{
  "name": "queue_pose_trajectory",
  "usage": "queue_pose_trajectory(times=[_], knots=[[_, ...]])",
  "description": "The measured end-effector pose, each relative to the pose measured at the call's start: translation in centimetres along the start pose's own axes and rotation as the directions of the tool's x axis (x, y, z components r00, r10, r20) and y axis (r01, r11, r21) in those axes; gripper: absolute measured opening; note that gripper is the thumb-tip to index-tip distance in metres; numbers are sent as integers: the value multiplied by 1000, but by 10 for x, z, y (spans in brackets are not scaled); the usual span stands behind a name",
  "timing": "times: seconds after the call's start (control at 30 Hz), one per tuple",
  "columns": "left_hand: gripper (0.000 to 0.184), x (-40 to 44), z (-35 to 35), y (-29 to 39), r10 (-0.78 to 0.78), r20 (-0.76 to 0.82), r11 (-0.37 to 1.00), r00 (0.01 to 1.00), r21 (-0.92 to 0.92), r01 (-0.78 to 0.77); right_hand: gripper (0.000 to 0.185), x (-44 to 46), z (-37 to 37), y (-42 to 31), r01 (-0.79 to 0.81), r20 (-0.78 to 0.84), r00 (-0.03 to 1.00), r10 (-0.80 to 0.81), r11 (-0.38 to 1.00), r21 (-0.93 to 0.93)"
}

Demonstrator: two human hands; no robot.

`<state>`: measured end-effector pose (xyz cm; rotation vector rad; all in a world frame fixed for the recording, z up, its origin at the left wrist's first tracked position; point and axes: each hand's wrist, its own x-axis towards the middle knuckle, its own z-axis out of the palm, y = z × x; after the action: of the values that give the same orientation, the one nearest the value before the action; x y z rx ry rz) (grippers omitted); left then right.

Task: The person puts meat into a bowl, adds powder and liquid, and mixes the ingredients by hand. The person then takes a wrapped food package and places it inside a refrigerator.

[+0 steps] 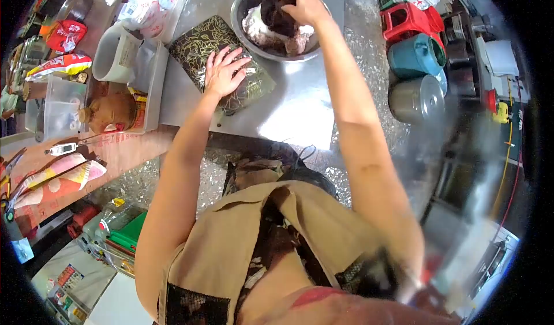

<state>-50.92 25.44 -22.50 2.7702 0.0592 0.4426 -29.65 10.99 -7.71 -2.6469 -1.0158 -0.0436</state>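
My left hand (225, 71) lies flat with fingers spread on a dark sheet with a gold floral pattern (199, 39), which rests on the metal tabletop (288, 106). Part of the sheet under and beside the palm looks shiny. At the far side stands a round metal bowl (237, 26) holding white and dark brown stuff. Over its rim reaches my right hand (306, 8), its fingers closed on a dark brown piece (278, 14) whose kind I cannot make out. A pinkish-brown lump (297, 43) sits in the bowl near the rim.
Left of the table are a white tub (115, 54), a brown jug (112, 113) and a thermometer (62, 149). To the right stand a red plastic stool (404, 22), a teal bucket (412, 57) and a lidded metal pot (412, 98).
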Motion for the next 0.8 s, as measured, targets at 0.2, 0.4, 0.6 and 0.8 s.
queue_pose_trajectory(times=[0.2, 0.4, 0.6, 0.8], knots=[[35, 5, -11, 6, -7, 38, 998, 999, -62, 9, 47, 55, 5, 17, 150, 282, 954, -100, 975, -162], [34, 10, -10, 7, -15, 36, 1000, 999, 2, 15, 26, 71, 40, 13, 68, 266, 964, 16, 949, -306], [36, 13, -18, 6, 8, 31, 999, 999, 42, -10, 37, 78, 41, 38, 174, 406, 913, -37, 936, -307], [36, 10, -21, 15, -24, 60, 1000, 998, 9, 24, 36, 58, -51, 17, 347, 502, 813, -295, 938, -9]])
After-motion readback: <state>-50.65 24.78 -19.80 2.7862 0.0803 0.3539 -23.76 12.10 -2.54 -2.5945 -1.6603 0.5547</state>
